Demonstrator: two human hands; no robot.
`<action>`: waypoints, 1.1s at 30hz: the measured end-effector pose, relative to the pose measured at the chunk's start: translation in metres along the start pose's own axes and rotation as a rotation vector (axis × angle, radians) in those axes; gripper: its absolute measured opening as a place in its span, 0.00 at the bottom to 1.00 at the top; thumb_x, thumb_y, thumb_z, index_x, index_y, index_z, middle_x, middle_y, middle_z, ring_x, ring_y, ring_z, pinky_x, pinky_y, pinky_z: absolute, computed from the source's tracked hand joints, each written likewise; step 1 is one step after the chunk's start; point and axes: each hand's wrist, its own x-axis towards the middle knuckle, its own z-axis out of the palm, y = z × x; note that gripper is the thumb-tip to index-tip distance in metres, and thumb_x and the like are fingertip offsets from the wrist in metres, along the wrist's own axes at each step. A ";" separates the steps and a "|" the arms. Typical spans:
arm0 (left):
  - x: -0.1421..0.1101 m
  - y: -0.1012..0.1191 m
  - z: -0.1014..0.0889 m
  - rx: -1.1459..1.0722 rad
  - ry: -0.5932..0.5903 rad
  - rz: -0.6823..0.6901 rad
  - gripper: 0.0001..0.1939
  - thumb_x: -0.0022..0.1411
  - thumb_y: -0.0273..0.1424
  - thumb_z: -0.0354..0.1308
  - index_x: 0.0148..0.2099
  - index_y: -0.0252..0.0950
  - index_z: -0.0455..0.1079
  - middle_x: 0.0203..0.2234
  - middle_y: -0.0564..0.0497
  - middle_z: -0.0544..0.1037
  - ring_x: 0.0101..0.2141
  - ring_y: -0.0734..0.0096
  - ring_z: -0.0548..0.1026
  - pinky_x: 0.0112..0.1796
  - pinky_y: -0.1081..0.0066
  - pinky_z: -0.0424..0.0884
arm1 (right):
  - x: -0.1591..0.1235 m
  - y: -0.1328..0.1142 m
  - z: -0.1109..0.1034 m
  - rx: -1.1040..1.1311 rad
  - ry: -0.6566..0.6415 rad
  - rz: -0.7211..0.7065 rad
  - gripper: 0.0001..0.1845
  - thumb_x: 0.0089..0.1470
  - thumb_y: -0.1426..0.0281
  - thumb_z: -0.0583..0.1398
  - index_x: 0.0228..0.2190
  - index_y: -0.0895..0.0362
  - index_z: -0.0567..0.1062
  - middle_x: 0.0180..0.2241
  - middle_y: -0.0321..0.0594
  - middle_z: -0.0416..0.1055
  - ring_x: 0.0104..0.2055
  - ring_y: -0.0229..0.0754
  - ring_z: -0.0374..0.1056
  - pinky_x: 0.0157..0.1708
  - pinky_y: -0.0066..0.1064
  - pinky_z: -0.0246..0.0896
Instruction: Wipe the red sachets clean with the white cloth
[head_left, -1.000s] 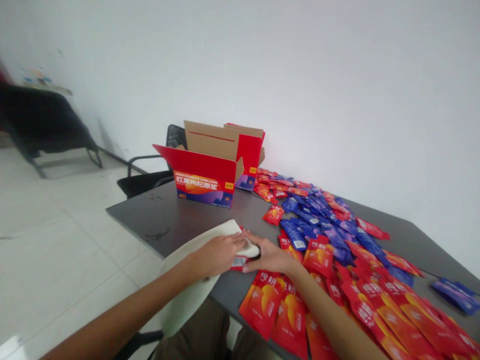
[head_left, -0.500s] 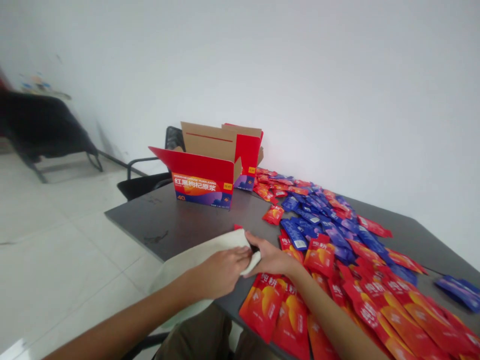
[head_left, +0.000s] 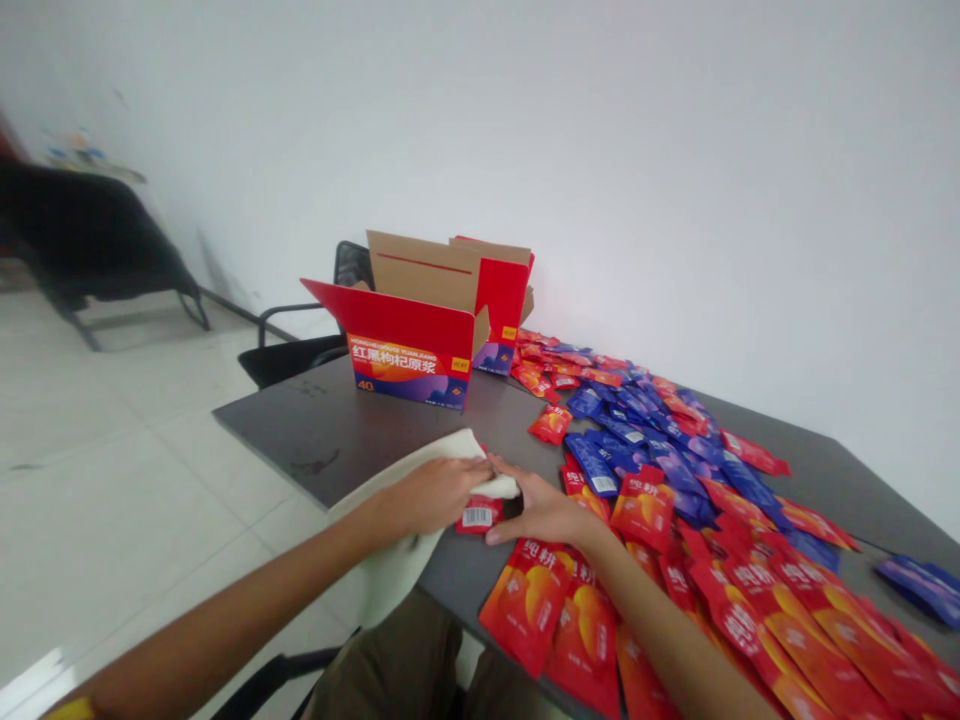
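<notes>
A white cloth (head_left: pixel 409 565) is bunched under my left hand (head_left: pixel 435 492), whose fingers press it down at the table's near edge. The rest of the cloth hangs over that edge towards my lap. Beneath the cloth lies a red sachet (head_left: pixel 478 516) with a barcode label showing; its middle is covered. Beside it, my right hand (head_left: pixel 544 508) rests with thumb and fingers spread apart around the sachet's right side. Its fingertips reach the cloth's folded end. Just right of my right hand lie red-and-orange sachets (head_left: pixel 529 600) in overlapping rows.
An open red box (head_left: pixel 409 350) stands at the back left of the dark table (head_left: pixel 292 425), with a second open box (head_left: pixel 501 300) behind it. Blue sachets (head_left: pixel 637 410) and red ones are heaped along the wall side. Black chairs (head_left: pixel 289 360) stand beyond the left edge.
The cloth has come down onto the red sachet, whose barcode label now shows. My right hand's thumb and fingers have spread wider. My left hand has shifted slightly left and up.
</notes>
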 end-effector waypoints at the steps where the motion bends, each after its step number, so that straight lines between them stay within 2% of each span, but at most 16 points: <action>1: 0.002 -0.004 -0.002 -0.006 -0.005 -0.033 0.23 0.63 0.20 0.46 0.60 0.31 0.61 0.58 0.40 0.68 0.57 0.64 0.67 0.58 0.66 0.60 | -0.001 -0.001 -0.001 -0.006 -0.002 0.024 0.60 0.29 0.60 0.74 0.62 0.57 0.56 0.63 0.51 0.56 0.65 0.56 0.52 0.65 0.48 0.40; 3: 0.003 -0.006 -0.002 0.007 0.004 -0.046 0.23 0.63 0.20 0.46 0.60 0.30 0.61 0.58 0.39 0.68 0.57 0.63 0.66 0.58 0.65 0.59 | -0.001 -0.003 -0.001 -0.008 -0.018 0.031 0.61 0.30 0.60 0.73 0.62 0.58 0.56 0.64 0.51 0.54 0.65 0.55 0.52 0.66 0.47 0.40; 6: -0.001 0.001 0.003 0.020 0.020 0.095 0.23 0.61 0.21 0.49 0.59 0.28 0.61 0.57 0.38 0.68 0.60 0.62 0.63 0.61 0.66 0.55 | -0.001 -0.003 -0.001 0.007 -0.022 -0.044 0.59 0.30 0.61 0.74 0.62 0.56 0.57 0.63 0.48 0.56 0.65 0.53 0.53 0.65 0.46 0.42; 8: -0.003 0.004 0.005 -0.007 0.020 0.155 0.23 0.61 0.21 0.50 0.59 0.29 0.61 0.56 0.40 0.69 0.59 0.63 0.63 0.61 0.67 0.55 | -0.001 -0.002 0.000 0.020 -0.009 -0.068 0.58 0.29 0.62 0.74 0.61 0.55 0.58 0.63 0.46 0.58 0.64 0.53 0.55 0.65 0.45 0.44; 12: 0.004 -0.004 0.000 -0.038 0.021 0.037 0.22 0.63 0.21 0.47 0.58 0.35 0.63 0.55 0.44 0.71 0.55 0.65 0.69 0.57 0.66 0.61 | -0.002 -0.002 0.000 0.000 0.019 0.051 0.61 0.28 0.60 0.74 0.62 0.57 0.57 0.62 0.50 0.58 0.64 0.56 0.55 0.65 0.48 0.43; 14: 0.005 -0.005 0.001 0.003 0.032 -0.009 0.21 0.63 0.22 0.47 0.58 0.33 0.63 0.56 0.42 0.70 0.56 0.63 0.68 0.57 0.65 0.61 | -0.002 -0.004 -0.001 0.001 0.008 0.040 0.60 0.29 0.59 0.73 0.62 0.57 0.57 0.63 0.50 0.57 0.64 0.55 0.54 0.65 0.47 0.42; 17: 0.000 0.004 0.005 0.044 0.038 0.085 0.21 0.63 0.23 0.49 0.58 0.29 0.63 0.57 0.39 0.69 0.59 0.61 0.63 0.60 0.65 0.56 | -0.001 -0.006 -0.001 0.025 -0.030 -0.066 0.57 0.31 0.61 0.73 0.61 0.56 0.58 0.61 0.46 0.60 0.62 0.53 0.58 0.64 0.44 0.47; 19: -0.002 0.007 0.007 0.022 0.030 0.145 0.21 0.62 0.23 0.50 0.58 0.30 0.63 0.56 0.41 0.69 0.59 0.63 0.64 0.60 0.67 0.55 | -0.001 -0.006 0.000 0.032 -0.037 -0.094 0.57 0.31 0.62 0.73 0.61 0.55 0.58 0.61 0.45 0.61 0.61 0.52 0.59 0.63 0.44 0.49; 22: 0.002 -0.001 0.004 -0.003 0.036 0.042 0.22 0.62 0.21 0.49 0.58 0.32 0.63 0.56 0.41 0.70 0.56 0.64 0.68 0.58 0.68 0.60 | 0.000 -0.003 0.000 0.013 -0.008 -0.038 0.57 0.30 0.62 0.73 0.61 0.57 0.58 0.61 0.48 0.60 0.62 0.53 0.58 0.64 0.46 0.45; 25: 0.006 -0.005 0.004 0.043 0.041 -0.055 0.22 0.61 0.20 0.48 0.58 0.30 0.63 0.56 0.38 0.70 0.55 0.60 0.69 0.57 0.64 0.62 | -0.001 -0.002 0.000 0.006 0.004 -0.001 0.57 0.30 0.60 0.73 0.61 0.58 0.59 0.63 0.49 0.57 0.64 0.54 0.54 0.65 0.46 0.41; 30: -0.002 0.008 0.011 0.054 0.041 0.147 0.21 0.61 0.23 0.51 0.57 0.29 0.63 0.55 0.39 0.70 0.58 0.61 0.65 0.59 0.66 0.58 | 0.000 -0.006 0.000 0.041 -0.044 -0.052 0.59 0.30 0.63 0.74 0.62 0.56 0.56 0.62 0.47 0.58 0.62 0.54 0.57 0.64 0.45 0.47; 33: 0.001 -0.001 0.007 0.042 0.041 0.049 0.22 0.61 0.21 0.49 0.57 0.32 0.63 0.55 0.41 0.71 0.56 0.62 0.68 0.57 0.66 0.61 | -0.001 -0.006 0.000 0.010 -0.005 -0.010 0.60 0.29 0.62 0.74 0.62 0.58 0.57 0.63 0.49 0.57 0.63 0.55 0.55 0.65 0.46 0.43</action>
